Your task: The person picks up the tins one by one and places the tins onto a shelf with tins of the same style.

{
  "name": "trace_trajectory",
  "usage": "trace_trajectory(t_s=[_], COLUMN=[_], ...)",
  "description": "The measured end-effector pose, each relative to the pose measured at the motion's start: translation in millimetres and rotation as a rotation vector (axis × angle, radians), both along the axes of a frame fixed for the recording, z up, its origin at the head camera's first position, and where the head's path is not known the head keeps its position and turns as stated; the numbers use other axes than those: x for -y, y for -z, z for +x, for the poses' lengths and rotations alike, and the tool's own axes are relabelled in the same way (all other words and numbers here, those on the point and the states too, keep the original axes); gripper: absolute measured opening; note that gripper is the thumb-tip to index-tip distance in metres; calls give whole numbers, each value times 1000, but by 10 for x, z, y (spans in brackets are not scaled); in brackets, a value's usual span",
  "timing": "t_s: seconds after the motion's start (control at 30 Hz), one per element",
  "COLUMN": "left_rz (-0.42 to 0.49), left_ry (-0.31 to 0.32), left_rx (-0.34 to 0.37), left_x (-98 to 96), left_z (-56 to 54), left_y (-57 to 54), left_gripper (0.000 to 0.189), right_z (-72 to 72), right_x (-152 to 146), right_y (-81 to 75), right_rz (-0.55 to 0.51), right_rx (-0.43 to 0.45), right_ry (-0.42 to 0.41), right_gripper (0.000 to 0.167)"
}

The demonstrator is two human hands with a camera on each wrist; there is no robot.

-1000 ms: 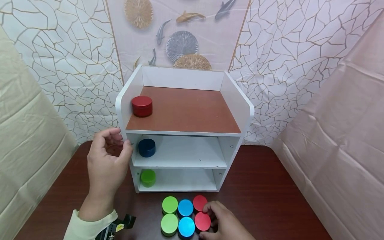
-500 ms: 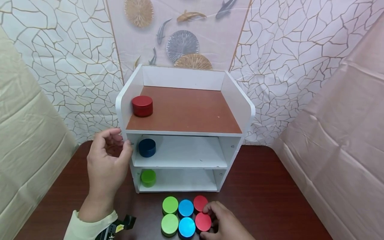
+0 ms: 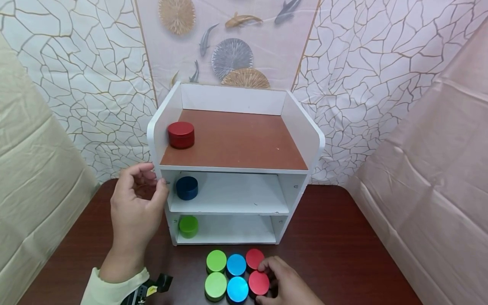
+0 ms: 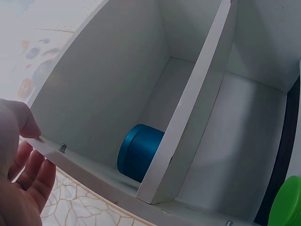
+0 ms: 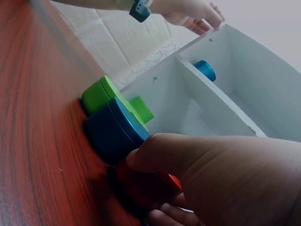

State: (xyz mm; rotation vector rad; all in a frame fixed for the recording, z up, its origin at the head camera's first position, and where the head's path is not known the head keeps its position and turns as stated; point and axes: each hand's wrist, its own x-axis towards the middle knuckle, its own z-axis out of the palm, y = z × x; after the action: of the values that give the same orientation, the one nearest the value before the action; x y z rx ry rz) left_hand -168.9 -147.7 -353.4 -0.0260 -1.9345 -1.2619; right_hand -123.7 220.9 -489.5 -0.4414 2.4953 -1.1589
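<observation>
My left hand (image 3: 137,207) holds the left side panel of a white shelf unit (image 3: 228,169), thumb at its front edge and fingers on the outer side. With my right hand (image 3: 289,284) I grip the nearer red round tin (image 3: 259,282) standing on the table, thumb and fingers on its sides. Behind it is another red tin (image 3: 254,258). Beside these stand two blue tins (image 3: 237,289) and two green tins (image 3: 215,285). On the unit, a red tin (image 3: 181,135) sits on top, a blue tin (image 4: 140,151) in the middle and a green tin (image 3: 188,226) at the bottom, all at the left.
The dark red-brown table (image 3: 343,245) extends on both sides of the unit. Patterned cloth (image 3: 95,84) hangs behind, and plain pale cloth (image 3: 431,169) slopes along the right. A black device (image 3: 146,290) is strapped to my left wrist.
The nearer red tin and my right fingers have shifted very slightly to the right. My left hand stays on the panel, and the other tins look unchanged.
</observation>
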Motion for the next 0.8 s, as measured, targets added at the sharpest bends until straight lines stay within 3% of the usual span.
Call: trace_trajectory(t_s=[0.8], left_rz=[-9], left_ry=[6], left_rx=[-3], left_x=[12], left_z=[-6], left_y=[7], left_gripper=[41], right_z=[60], right_x=[-19], right_y=[-176], right_rz=[36], right_rx=[-54], right_ry=[-19], right_gripper=[62])
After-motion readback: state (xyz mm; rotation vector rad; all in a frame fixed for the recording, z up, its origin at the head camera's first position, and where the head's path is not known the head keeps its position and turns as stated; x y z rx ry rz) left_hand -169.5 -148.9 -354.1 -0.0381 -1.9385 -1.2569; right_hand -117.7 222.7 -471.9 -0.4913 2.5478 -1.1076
